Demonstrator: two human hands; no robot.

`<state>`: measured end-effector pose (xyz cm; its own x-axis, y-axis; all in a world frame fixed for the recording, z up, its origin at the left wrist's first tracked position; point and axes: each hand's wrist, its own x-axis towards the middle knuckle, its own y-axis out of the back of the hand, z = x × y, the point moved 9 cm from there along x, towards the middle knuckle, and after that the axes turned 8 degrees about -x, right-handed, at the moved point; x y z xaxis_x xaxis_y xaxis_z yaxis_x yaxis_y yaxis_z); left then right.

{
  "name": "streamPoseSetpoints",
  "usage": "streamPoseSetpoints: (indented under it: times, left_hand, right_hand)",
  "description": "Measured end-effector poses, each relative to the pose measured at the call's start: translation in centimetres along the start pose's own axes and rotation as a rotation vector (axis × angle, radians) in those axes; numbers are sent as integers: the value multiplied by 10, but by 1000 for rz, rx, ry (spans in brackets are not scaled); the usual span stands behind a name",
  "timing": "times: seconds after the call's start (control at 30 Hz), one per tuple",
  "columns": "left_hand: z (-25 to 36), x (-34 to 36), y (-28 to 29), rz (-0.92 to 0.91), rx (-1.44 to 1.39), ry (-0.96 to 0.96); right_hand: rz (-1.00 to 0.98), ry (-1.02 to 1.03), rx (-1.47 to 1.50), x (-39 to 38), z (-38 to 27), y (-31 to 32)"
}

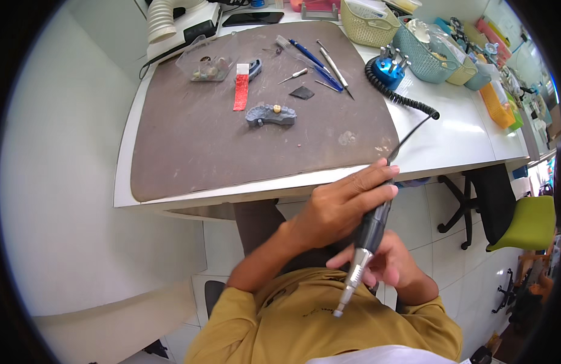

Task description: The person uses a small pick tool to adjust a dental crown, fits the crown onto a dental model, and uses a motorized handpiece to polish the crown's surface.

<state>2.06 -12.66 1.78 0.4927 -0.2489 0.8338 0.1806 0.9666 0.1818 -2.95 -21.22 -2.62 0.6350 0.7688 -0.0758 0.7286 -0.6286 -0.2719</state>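
Note:
My left hand is closed round the black upper body of a rotary handpiece, its fingers near the cord end. The silver metal front slants down toward my body and ends in a small pale tip. Behind this metal part is my right hand, with fingers apart and loosely bent; none pass in front of the metal. Whether they touch it I cannot tell. A black cord runs from the handpiece's top to a coiled section on the table. On the brown mat lies a grey dental model with one yellowish tooth crown.
Red articulating paper, a clear box, pens, a small driver and a dark patch lie on the mat. A blue bur holder and baskets stand right. A green-and-black chair is beyond the table.

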Motion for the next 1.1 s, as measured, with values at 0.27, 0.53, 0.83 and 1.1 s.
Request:
streamPoseSetpoints:
  times: [0.27,0.53,0.83,1.1]
  left_hand:
    - [42,28,0,-475,442,-302]
    - [-37,80,137,-303,619,177]
    - [-86,41,166,-207,362,580]
    - [-101,29,164,-308,363,648]
  right_hand:
    - [-190,67,218,19,27,-11]
    - [104,344,-335,69,-67,37]
    - [678,564,-334,74,-87,90]
    - [687,600,-383,84,-87,95]
